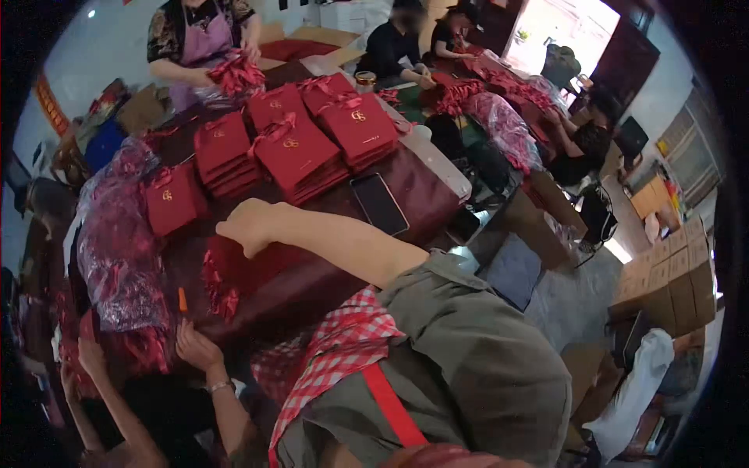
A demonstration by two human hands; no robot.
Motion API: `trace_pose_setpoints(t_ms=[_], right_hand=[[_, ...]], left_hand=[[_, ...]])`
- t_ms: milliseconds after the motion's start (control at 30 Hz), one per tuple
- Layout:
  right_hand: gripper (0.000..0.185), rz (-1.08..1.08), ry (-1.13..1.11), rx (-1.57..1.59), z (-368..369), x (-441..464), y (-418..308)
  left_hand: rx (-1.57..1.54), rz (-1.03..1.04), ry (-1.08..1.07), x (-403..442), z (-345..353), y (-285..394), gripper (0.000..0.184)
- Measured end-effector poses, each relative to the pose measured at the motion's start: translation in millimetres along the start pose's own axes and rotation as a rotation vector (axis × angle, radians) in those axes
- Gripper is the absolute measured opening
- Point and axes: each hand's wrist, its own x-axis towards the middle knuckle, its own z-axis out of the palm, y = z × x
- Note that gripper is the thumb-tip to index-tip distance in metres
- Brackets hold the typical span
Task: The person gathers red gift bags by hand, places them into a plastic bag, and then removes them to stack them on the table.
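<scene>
My right hand (251, 225) reaches across the table, palm down, with its fingers curled under. What they hold, if anything, is hidden. Just below it lies a flat dark red piece (257, 264), with a bunch of red ribbons (221, 290) at its left edge. Beyond the hand stand stacks of red gift bags (295, 156) with gold print and ribbon bows. A smaller stack of red bags (173, 200) is at the hand's far left. A black phone (379, 203) rests to the right of the stacks. My left hand is not in view.
Plastic-wrapped red goods (125, 242) line the table's left side. An orange cutter-like item (182, 300) lies near a co-worker's hand (200, 345). Across the table, a person in a purple apron (204, 39) holds red ribbons. Cardboard boxes (663, 273) stand at right.
</scene>
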Motion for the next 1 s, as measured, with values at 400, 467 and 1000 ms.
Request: trace_pose_setpoints(t_ms=[400, 467, 1000], right_hand=[[0.056, -0.029, -0.011, -0.015, 8, 12, 5], [0.057, -0.021, -0.031, -0.009, 0, 7, 2], [0.057, 0.009, -0.049, 0.006, -5, 5, -2]], left_hand=[[0.057, -0.070, -0.079, 9, -24, 21, 0.031], [0.089, -0.147, -0.198, 14, -28, 27, 0.031], [-0.022, 0.028, 0.035, -6, 10, -14, 0.049]])
